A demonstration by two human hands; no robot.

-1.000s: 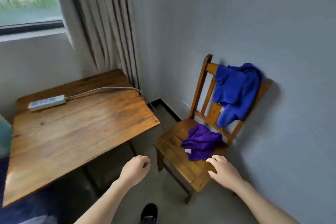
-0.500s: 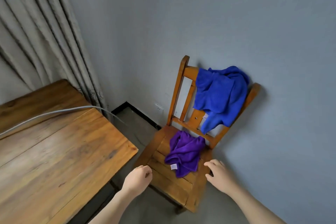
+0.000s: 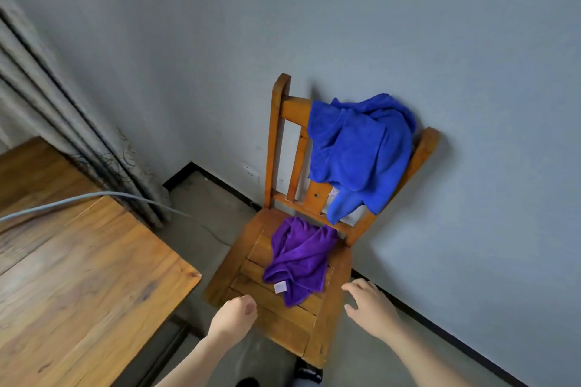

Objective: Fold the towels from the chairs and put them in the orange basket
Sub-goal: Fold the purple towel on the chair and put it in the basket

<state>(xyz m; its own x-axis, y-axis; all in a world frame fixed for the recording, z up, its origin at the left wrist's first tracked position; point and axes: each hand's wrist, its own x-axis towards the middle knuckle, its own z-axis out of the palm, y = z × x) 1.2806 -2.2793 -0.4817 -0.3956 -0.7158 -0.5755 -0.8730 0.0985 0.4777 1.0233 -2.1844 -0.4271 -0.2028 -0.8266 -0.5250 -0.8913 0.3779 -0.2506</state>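
A wooden chair (image 3: 276, 317) stands against the grey wall. A crumpled purple towel (image 3: 298, 258) with a white tag lies on its seat. A blue towel (image 3: 358, 151) hangs bunched over the right side of the backrest. My left hand (image 3: 234, 316) hovers over the seat's front left edge with its fingers loosely curled, holding nothing. My right hand (image 3: 371, 305) is over the seat's right edge, fingers relaxed and spread, just right of the purple towel and apart from it. The orange basket is not in view.
A wooden table (image 3: 78, 276) fills the lower left, with a grey cable (image 3: 94, 198) running across it. A grey curtain (image 3: 63, 135) hangs behind it. Bare floor lies between table and chair. A dark shoe (image 3: 308, 374) shows at the bottom.
The view has swung right and closer to the chair; the window and power strip have left the frame. Both hands have come nearer the seat, still holding nothing.
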